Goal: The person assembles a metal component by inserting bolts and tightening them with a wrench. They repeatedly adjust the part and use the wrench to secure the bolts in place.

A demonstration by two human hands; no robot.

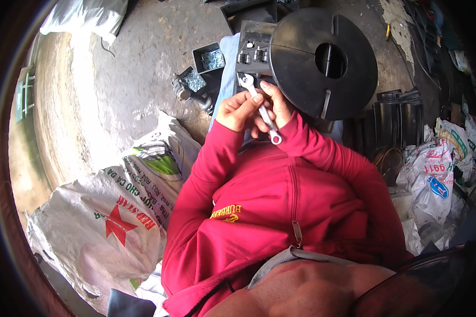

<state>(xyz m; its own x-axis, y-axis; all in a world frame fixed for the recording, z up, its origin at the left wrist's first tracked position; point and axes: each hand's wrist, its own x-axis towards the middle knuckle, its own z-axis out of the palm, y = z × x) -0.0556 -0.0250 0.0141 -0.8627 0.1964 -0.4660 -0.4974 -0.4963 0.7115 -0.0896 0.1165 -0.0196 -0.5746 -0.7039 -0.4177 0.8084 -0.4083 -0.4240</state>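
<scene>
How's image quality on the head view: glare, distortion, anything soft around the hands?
Head view: strong fisheye, with a dark vignette ring and edges bending toward the rim. Sunlight blows out the concrete floor at upper left. The left hand, right hand and wrench are evenly lit and reasonably sharp. The black round disc is dark with little surface detail. The bottom edge is blurred.

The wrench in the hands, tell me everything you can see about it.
The wrench is a slim, shiny metal combination spanner, with an open jaw at the top near the black metal part and a ring end at the bottom. It lies tilted, upper left to lower right. The left hand and right hand both grip its shaft.
</scene>
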